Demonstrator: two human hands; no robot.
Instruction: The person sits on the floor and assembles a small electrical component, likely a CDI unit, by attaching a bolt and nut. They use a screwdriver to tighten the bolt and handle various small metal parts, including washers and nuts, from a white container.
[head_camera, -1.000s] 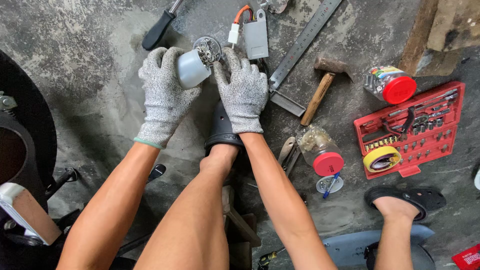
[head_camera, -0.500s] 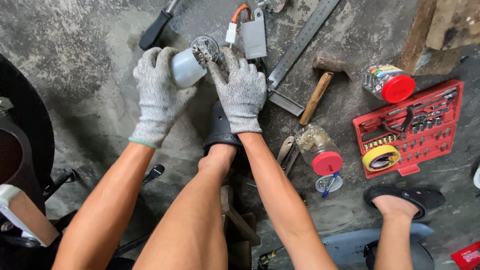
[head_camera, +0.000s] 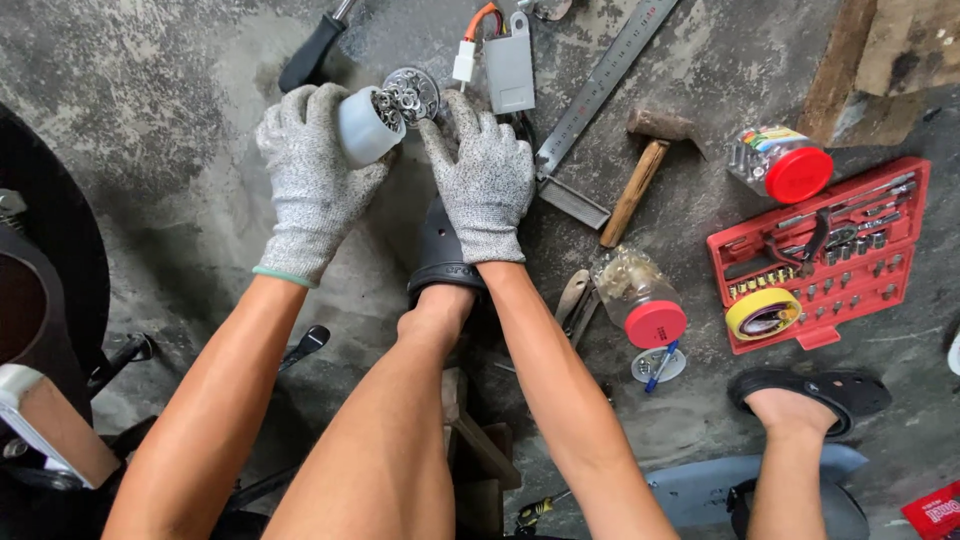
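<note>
Gripping a smooth white cylindrical container (head_camera: 366, 126), knit-gloved left hand (head_camera: 312, 180) tilts it; right hand (head_camera: 487, 180) lies spread.

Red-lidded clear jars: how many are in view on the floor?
2. One jar lies at upper right, above the red socket tray. The other jar lies right of the right hand's forearm, below the hammer. Others may be hidden.

Even, soft daylight; faint shadows under the arms; sharp centre, perhaps slight wide-angle bending at the edges.

Bare concrete floor (head_camera: 170, 120) left of the hands lies open — steel ruler (head_camera: 600, 85) and hammer (head_camera: 640, 175) crowd the right.
</note>
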